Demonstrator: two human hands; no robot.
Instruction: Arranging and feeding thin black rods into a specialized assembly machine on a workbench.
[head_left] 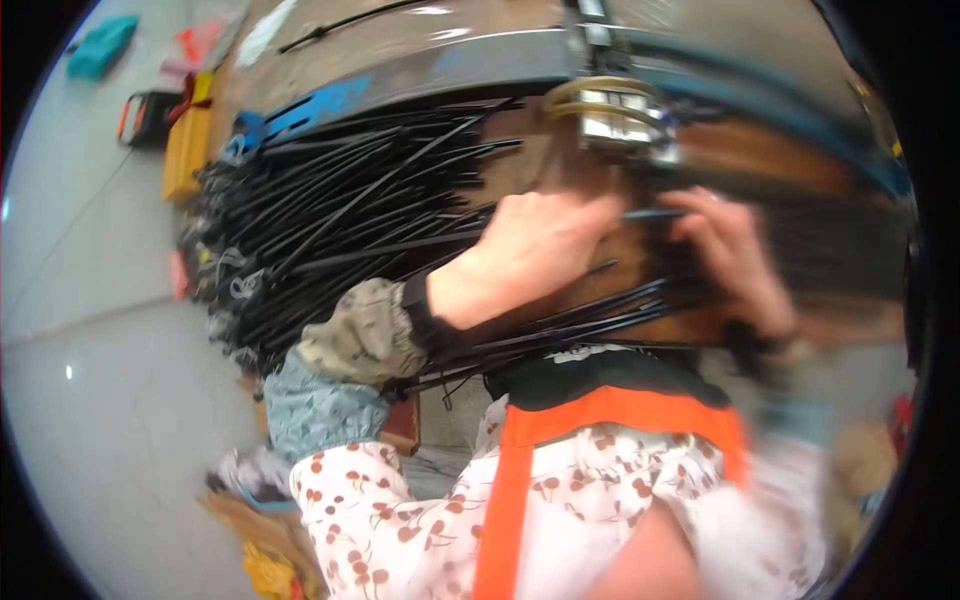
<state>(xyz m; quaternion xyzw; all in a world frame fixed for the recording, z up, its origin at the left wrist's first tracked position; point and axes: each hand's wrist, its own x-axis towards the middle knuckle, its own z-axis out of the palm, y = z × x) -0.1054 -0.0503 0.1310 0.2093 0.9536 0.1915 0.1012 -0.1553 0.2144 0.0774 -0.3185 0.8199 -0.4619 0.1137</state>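
My left hand [530,245] is over the middle of the workbench, its fingers closed round a thin black rod [650,213]. The rod's end reaches across to my right hand [738,255], which is smeared by motion; its thumb and forefinger come together at that end. Just beyond the hands sits a small metal fixture [622,118] with yellowish tubing looped round it. Left of my left hand lies a thick pile of black rods [340,210], with pale fittings at their far-left ends. Several loose black rods [600,318] lie below my hands, near the bench's front edge.
To the right, a blurred dark stack [830,240] covers the brown bench top [855,325]. A blue-grey rail [420,85] runs along the back. At the left stand a yellow box [187,155] and a black-and-orange case [145,118]. Cardboard [250,525] lies at lower left.
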